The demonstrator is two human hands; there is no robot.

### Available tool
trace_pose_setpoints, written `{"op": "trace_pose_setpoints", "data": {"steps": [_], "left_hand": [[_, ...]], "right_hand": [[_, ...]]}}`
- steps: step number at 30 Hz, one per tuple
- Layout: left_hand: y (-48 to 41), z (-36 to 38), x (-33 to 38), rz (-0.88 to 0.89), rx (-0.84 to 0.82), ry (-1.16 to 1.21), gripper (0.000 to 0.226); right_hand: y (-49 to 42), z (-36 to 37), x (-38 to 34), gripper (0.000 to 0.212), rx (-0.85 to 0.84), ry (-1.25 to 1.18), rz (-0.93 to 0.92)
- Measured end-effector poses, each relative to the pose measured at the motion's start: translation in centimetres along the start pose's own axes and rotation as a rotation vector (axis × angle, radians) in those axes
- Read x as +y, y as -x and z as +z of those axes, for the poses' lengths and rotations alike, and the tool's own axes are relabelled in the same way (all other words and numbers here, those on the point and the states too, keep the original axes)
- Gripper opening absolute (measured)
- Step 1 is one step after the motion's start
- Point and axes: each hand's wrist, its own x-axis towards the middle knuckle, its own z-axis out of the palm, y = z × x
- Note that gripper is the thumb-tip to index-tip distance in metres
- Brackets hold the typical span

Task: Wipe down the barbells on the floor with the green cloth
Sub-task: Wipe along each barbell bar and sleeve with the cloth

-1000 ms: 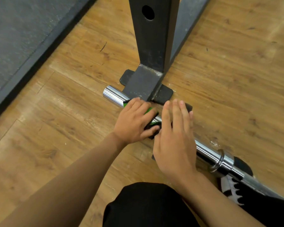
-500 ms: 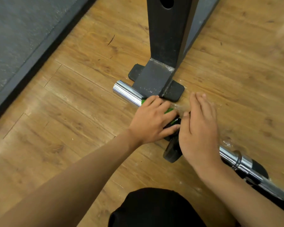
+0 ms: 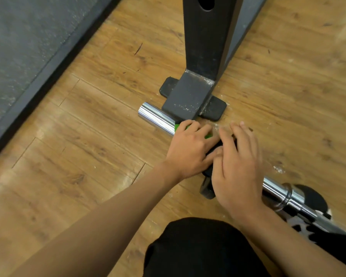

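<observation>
Barbell (image 3: 158, 118) lies mid-frame on the floor (image 3: 84, 156) beside the rack foot (image 3: 190, 98); left-hand grip (image 3: 188, 150) holds the green cloth (image 3: 177, 127) round it, right-hand grip (image 3: 238, 168) seemingly flat, steadying; recommend firm, full-length strokes.

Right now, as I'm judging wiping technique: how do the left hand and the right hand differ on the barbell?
The left hand sits nearer the bare end of the barbell; the right hand sits further along, toward the collar. The left hand's fingers curl over the green cloth; the right hand's fingers lie straighter, pointing forward. Both rest on the bar, touching side by side.
</observation>
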Motion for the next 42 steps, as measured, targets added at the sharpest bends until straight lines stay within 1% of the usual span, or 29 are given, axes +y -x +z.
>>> {"op": "trace_pose_setpoints", "data": {"steps": [3,4,5,6,7,8,9,10,11,13,17,21,24,26,27,29,31,33,35,36,37,39,41,42], "left_hand": [[1.9,-1.2,-0.2,0.064,-0.107,0.005,0.053],[2.4,-1.6,0.0,0.064,-0.143,-0.007,0.053],[3.1,-1.8,0.3,0.049,-0.165,-0.03,0.051],[3.6,-2.0,0.4,0.029,-0.186,-0.05,0.05],[4.1,-2.1,0.4,0.026,-0.207,-0.06,0.048],[4.7,-2.1,0.5,0.038,-0.21,-0.064,0.047],[5.4,-2.0,0.5,0.051,-0.199,-0.062,0.048],[6.2,-1.8,0.4,0.062,-0.186,-0.063,0.049],[7.0,-1.8,0.3,0.067,-0.171,-0.069,0.05],[8.4,-2.2,-0.1,0.079,-0.135,-0.071,0.054],[10.0,-2.6,-1.4,0.06,-0.144,-0.103,0.063],[10.3,-2.9,-4.7,-0.021,-0.081,-0.167,0.062],[9.8,-3.4,-6.9,-0.139,-0.04,-0.191,0.059],[9.1,-3.1,-5.9,-0.226,0.004,-0.178,0.055],[8.8,-2.6,-4.5,-0.22,0.023,-0.147,0.052],[8.8,-1.1,-0.6,-0.112,0.034,-0.053,0.045],[9.2,-0.2,2.3,-0.032,0.028,0.018,0.049],[9.1,-0.4,1.7,0.061,0.0,0.012,0.053],[9.2,-0.7,-0.8,0.197,-0.038,-0.116,0.054],[9.1,-1.0,-2.4,0.216,-0.044,-0.166,0.057],[9.0,-1.2,-4.0,0.197,-0.037,-0.194,0.063],[8.3,-1.6,-6.7,0.1,-0.003,-0.232,0.073],[7.2,-1.6,-7.4,-0.002,0.044,-0.218,0.072],[6.5,-1.3,-6.6,-0.045,0.076,-0.202,0.07]], "right_hand": [[2.3,-0.8,-0.2,0.053,-0.077,0.154,-0.127],[2.5,-1.3,-0.1,0.055,-0.098,0.184,-0.148],[2.1,-1.7,-0.2,0.056,-0.123,0.191,-0.126],[1.2,-1.9,-0.4,0.057,-0.15,0.181,-0.054],[0.2,-2.1,-0.5,0.056,-0.183,0.154,0.062],[-0.5,-2.0,-0.6,0.056,-0.221,0.11,0.177],[-0.5,-1.6,-0.8,0.057,-0.248,0.051,0.249],[0.3,-1.0,-1.0,0.057,-0.234,-0.034,0.279],[1.4,-0.4,-1.5,0.056,-0.197,-0.118,0.271],[4.4,0.4,-2.3,0.062,-0.109,-0.207,0.2],[8.7,1.7,-3.7,0.068,-0.012,-0.192,0.019],[10.4,2.7,-4.1,0.067,0.052,-0.22,-0.073],[9.7,2.7,-3.8,0.067,0.08,-0.278,-0.04],[8.6,2.8,-3.7,0.067,0.099,-0.312,-0.005],[8.0,2.7,-3.5,0.067,0.103,-0.325,0.015],[7.0,2.5,-3.1,0.067,0.08,-0.349,0.066],[6.1,2.2,-2.6,0.068,0.04,-0.381,0.104],[5.5,1.8,-2.2,0.071,0.002,-0.367,0.12],[5.2,1.5,-1.9,0.072,-0.034,-0.347,0.124],[4.9,1.3,-1.8,0.072,-0.051,-0.348,0.13],[4.5,1.0,-1.7,0.072,-0.071,-0.352,0.146],[3.0,0.5,-1.0,0.07,-0.13,-0.323,0.177],[1.2,-0.2,-0.1,0.067,-0.189,-0.208,0.182],[0.2,-0.7,0.3,0.064,-0.187,-0.13,0.18]]}}
